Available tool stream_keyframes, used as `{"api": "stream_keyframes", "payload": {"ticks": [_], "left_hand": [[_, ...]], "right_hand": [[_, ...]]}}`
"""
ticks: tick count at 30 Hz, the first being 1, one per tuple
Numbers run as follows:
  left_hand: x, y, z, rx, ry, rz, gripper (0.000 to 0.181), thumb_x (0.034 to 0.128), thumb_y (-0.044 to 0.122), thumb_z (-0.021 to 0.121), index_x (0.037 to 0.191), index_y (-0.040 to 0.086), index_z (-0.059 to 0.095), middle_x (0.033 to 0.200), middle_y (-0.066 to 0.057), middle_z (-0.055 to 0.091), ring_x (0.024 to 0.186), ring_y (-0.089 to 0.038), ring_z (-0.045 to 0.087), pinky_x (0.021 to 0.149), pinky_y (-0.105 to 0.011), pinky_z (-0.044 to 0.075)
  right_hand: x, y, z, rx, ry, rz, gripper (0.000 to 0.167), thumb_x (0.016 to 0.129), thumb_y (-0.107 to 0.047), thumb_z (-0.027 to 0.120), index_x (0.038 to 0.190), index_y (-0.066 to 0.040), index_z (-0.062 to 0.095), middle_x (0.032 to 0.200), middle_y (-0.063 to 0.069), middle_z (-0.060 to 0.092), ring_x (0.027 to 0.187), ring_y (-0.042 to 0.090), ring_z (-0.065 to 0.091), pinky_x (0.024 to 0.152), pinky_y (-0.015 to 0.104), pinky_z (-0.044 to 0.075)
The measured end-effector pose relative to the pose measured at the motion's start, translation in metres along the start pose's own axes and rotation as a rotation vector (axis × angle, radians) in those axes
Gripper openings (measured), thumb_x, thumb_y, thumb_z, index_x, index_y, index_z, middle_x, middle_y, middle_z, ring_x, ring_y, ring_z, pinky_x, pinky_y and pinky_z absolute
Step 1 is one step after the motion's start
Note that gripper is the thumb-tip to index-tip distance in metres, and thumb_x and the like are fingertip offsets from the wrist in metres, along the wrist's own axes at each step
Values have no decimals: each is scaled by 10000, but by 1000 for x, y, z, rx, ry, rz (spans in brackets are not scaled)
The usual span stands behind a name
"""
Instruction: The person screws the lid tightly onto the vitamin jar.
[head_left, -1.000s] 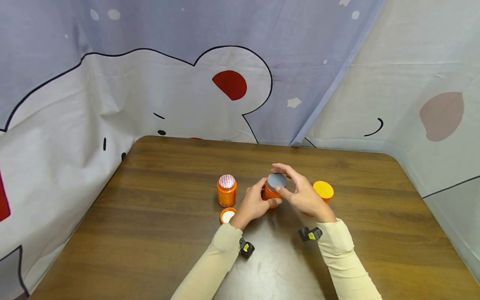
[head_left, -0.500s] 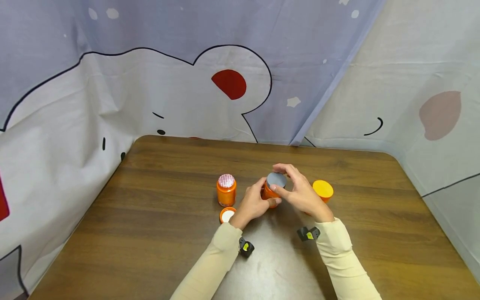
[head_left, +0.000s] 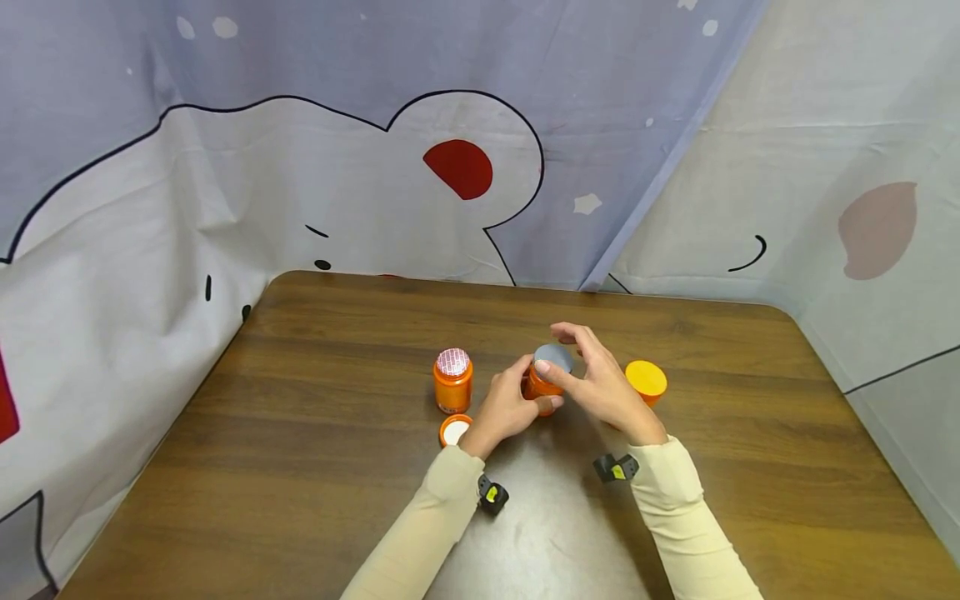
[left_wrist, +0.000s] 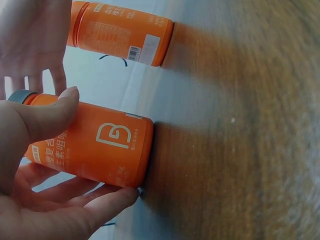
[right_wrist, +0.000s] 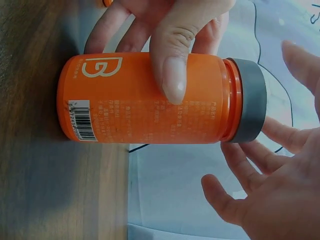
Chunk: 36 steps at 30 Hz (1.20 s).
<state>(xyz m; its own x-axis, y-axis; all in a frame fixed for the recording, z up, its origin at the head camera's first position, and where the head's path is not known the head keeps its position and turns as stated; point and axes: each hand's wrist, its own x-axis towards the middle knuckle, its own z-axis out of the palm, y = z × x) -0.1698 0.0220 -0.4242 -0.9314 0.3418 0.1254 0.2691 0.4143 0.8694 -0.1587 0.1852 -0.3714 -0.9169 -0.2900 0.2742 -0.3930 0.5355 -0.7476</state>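
Note:
An orange bottle (left_wrist: 107, 142) with a grey cap (head_left: 553, 357) stands upright on the wooden table. My left hand (head_left: 510, 407) grips its body, thumb on one side and fingers round the other. Around the grey cap, my right hand (head_left: 609, 387) is spread: the thumb reaches over the cap's near left edge, and the fingers arch beyond its far side. In the right wrist view, the fingers of the right hand (right_wrist: 285, 180) are loosely bent near the cap, with a visible gap at the upper finger. The bottle's lower label and barcode show there.
Left of the hands stands another orange bottle (head_left: 453, 390) without a cap, its top sealed with printed foil. An orange lid (head_left: 456, 430) with a white inside lies before it, partly behind the left wrist. A yellow-topped orange container (head_left: 647, 380) stands right of the right hand.
My right thumb has slid left and away across the grey cap, while the right fingers have shifted right, off its far edge. The left hand and the bottle stay in place.

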Motion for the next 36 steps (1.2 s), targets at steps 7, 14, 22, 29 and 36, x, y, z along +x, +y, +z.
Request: {"api": "stream_keyframes", "payload": {"ticks": [7, 14, 22, 29, 36], "left_hand": [[-1, 1, 1, 3, 7, 8, 586, 752, 295, 757, 1262, 179, 494, 1105, 7, 628, 941, -142, 594, 850, -344, 474], [-1, 1, -1, -15, 5, 4, 594, 752, 288, 759, 1269, 175, 489, 1108, -7, 627, 948, -153, 601, 856, -342, 474], [-1, 0, -1, -18, -3, -4, 611, 756, 300, 754, 1290, 192, 477, 1140, 6, 614, 975, -165, 595, 867, -359, 470], [-1, 1, -1, -3, 1, -2, 612, 753, 301, 756, 1287, 192, 478, 1120, 10, 619, 957, -154, 595, 851, -348, 474], [-2, 2, -1, 5, 6, 0, 597, 751, 301, 757, 1272, 185, 490, 1110, 15, 621, 944, -140, 590, 832, -320, 475]], "right_hand": [[-6, -28, -10, 68, -46, -29, 488, 879, -126, 615, 1317, -68, 408, 1303, 108, 474, 1220, 286, 416, 990, 478, 330], [-7, -37, -14, 99, -83, -61, 463, 868, -53, 611, 1294, -33, 431, 1266, 140, 512, 1199, 319, 442, 975, 499, 342], [-3, -16, -8, 108, -64, -50, 462, 851, -118, 653, 1271, -78, 465, 1230, 114, 536, 1152, 269, 478, 958, 489, 363], [0, 3, -2, 48, -28, -55, 490, 833, -278, 680, 1261, -140, 483, 1211, 37, 535, 1106, 168, 494, 943, 446, 385], [0, 5, 0, -43, 2, -70, 522, 814, -362, 684, 1242, -132, 493, 1164, 14, 533, 1062, 154, 506, 926, 412, 409]]}}
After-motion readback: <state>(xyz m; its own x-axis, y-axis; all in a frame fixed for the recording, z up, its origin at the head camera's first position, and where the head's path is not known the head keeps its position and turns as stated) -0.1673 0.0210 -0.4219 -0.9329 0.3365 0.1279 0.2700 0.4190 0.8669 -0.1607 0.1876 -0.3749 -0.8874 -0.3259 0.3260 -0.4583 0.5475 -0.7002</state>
